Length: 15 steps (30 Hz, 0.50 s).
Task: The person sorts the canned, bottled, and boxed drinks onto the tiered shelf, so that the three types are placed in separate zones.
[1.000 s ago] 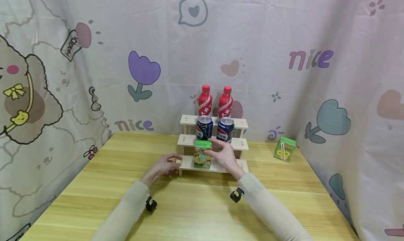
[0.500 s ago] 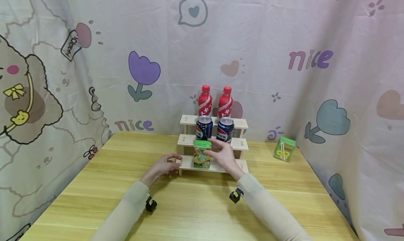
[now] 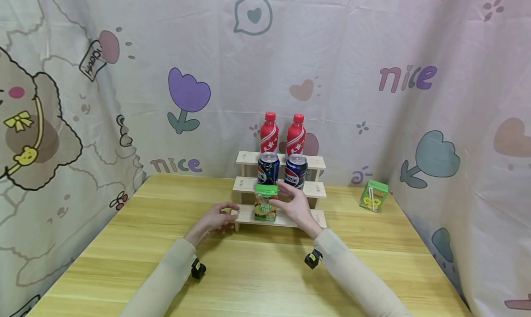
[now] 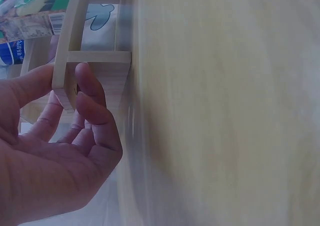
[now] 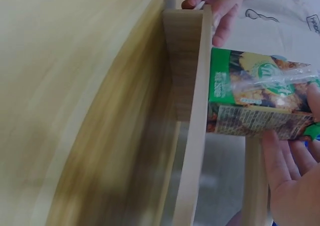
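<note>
A green juice box [image 3: 265, 202] stands upright on the lowest step of a three-step wooden display shelf [image 3: 290, 219], toward its left half. My right hand [image 3: 295, 208] is at the box's right side, thumb over the front edge. In the right wrist view, the thumb lies on the juice box's [image 5: 265, 81] printed face and the fingers of my right hand [image 5: 295, 186] reach along its side. My left hand [image 3: 213, 219] pinches the left end of the lowest step; in the left wrist view, the fingers of my left hand [image 4: 65, 151] curl around the step's end.
Two dark blue cola cans [image 3: 268, 168] stand on the middle step. On the top step are two red bottles [image 3: 269, 132]. Another green juice box [image 3: 374, 196] stands at the wooden table's [image 3: 265, 280] right rear edge. A printed curtain [image 3: 232, 77] hangs behind and along both sides.
The juice box has shifted very slightly left on the step. My right fingertips have drawn back a little to the right. My left hand has stayed in place.
</note>
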Each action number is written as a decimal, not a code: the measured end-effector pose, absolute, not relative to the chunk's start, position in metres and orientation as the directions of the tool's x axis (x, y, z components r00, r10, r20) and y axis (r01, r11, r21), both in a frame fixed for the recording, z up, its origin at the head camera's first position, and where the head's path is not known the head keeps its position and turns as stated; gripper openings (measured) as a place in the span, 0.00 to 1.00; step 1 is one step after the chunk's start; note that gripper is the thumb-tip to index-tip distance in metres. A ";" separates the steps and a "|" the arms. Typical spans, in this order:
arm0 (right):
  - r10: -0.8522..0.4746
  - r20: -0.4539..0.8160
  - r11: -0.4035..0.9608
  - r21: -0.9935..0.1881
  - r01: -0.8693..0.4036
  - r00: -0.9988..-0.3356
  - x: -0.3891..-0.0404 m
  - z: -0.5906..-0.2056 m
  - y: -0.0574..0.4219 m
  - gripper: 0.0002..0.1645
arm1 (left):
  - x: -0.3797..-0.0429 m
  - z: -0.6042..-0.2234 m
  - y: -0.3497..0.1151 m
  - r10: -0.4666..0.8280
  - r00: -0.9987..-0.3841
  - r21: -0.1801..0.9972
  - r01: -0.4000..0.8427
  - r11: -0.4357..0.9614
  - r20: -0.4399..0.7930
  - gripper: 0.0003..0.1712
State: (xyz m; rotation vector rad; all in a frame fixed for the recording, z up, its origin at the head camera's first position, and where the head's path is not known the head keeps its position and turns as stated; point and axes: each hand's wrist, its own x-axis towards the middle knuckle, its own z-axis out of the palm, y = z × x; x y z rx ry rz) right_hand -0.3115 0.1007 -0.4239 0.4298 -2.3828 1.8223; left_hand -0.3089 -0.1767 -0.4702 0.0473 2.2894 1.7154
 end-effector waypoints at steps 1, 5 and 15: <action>-0.158 0.260 0.239 -0.926 -0.293 -0.953 -0.312 -0.425 0.103 0.39 | -0.309 -0.470 -0.177 0.192 -0.960 0.945 -0.139 0.295 -0.201 0.19; -0.173 0.270 0.225 -0.925 -0.305 -0.947 -0.312 -0.428 0.111 0.37 | -0.309 -0.470 -0.176 0.196 -0.960 0.946 -0.136 0.296 -0.199 0.18; -0.182 0.257 0.222 -0.930 -0.294 -0.949 -0.310 -0.430 0.131 0.27 | -0.308 -0.470 -0.178 0.212 -0.956 0.947 -0.136 0.291 -0.202 0.19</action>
